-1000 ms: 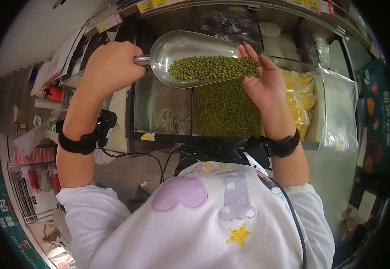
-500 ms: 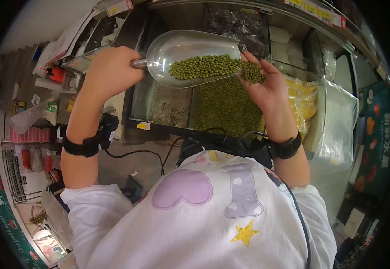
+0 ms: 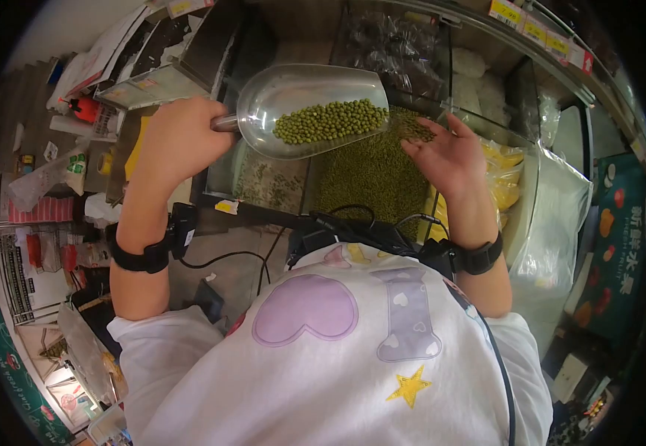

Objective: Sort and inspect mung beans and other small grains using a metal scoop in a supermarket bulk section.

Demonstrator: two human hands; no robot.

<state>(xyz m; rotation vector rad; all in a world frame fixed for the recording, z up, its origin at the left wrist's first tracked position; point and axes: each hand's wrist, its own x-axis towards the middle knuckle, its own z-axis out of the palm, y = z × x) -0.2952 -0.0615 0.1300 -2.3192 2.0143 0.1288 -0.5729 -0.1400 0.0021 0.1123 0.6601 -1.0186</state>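
My left hand is closed around the handle of a clear plastic scoop. A heap of green mung beans lies inside the scoop, which is held level over the bins. Just right of the scoop's mouth, my right hand is open, palm up, with its fingers apart. Blurred mung beans are coming off its fingertips. Below both hands, a layer of mung beans fills one bin compartment.
Left of that bin, another compartment holds scattered beans. Dark plastic packets lie behind, yellow bags to the right. A price-tag rail runs along the top right. Cables hang near my waist.
The beans that lay in my right hand are now leaving its fingers. That hand has moved slightly away from the scoop's mouth. The scoop has come a little nearer to me.
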